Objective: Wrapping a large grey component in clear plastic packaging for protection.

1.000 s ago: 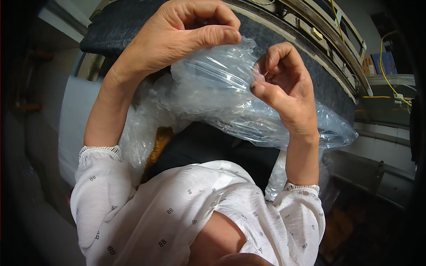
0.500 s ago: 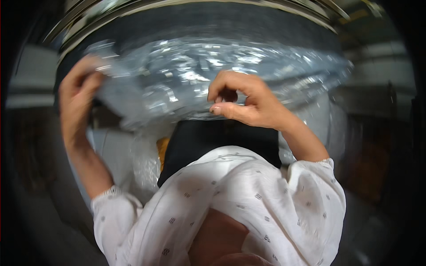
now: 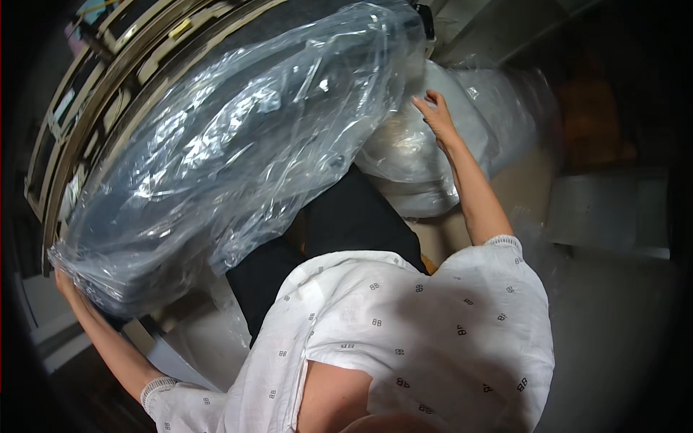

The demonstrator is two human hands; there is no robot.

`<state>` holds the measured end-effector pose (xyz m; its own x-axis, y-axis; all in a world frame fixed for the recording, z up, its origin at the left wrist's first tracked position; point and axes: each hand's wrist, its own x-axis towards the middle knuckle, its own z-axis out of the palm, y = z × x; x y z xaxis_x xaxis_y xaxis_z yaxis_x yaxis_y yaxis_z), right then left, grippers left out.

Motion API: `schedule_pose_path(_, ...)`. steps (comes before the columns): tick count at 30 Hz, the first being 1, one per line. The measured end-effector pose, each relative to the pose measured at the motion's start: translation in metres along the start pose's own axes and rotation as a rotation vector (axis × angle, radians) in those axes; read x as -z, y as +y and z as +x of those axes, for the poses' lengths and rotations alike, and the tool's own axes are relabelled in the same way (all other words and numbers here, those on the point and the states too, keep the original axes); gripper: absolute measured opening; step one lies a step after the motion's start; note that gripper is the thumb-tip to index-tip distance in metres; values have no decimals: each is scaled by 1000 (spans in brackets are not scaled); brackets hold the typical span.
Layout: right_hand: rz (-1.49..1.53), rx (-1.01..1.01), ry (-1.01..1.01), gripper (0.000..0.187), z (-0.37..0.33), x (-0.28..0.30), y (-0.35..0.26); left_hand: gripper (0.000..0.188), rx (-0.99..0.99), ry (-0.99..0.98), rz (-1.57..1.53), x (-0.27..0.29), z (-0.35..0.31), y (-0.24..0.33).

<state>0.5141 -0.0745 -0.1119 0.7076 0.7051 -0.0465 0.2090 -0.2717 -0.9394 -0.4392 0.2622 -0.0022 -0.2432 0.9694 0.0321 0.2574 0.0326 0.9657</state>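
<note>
Plastic sheeting point(image 3: 238, 119), clear and faintly blue, fills much of the head view, stretching away from the left hand point(image 3: 65, 283) on a long slant up and to the right. Its long axis starts at that grip, where the near-left end gathers to a crumpled point, and runs to a far end beyond the fingertips of the right hand point(image 3: 438, 121). So the left hand is at one end, seemingly clasping the edge, though film hides most of its fingers; the right hand is nearer the other end, empty, thumb and fingers parted, just off to the side of the sheeting.

Thin and glossy, the sheeting is covered in creases and bright streaks, and a dark padded surface point(image 3: 281, 14) shows through it. Whether it is one layer or a bag, I cannot tell. Its lower edge, to the right of the left hand, droops over the black trousers point(image 3: 354, 220). Behind and below the right hand sits a whitish plastic-wrapped bundle point(image 3: 404, 155); up from the left hand runs a curved metal rail point(image 3: 65, 169).
</note>
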Motion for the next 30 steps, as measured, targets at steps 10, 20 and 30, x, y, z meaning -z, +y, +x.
schedule_pose_path(10,474,15,-875,40,-5,-25,-136,43,-56,273,441,36,-59,8)
schedule_pose_path(20,-146,127,-1176,38,-37,-106,-168,77,-745,-340,693,-360,-387,158)
schedule_pose_path(30,428,738,-1979,27,-128,-284,-228,14,-749,-535,-144,-362,-436,174)
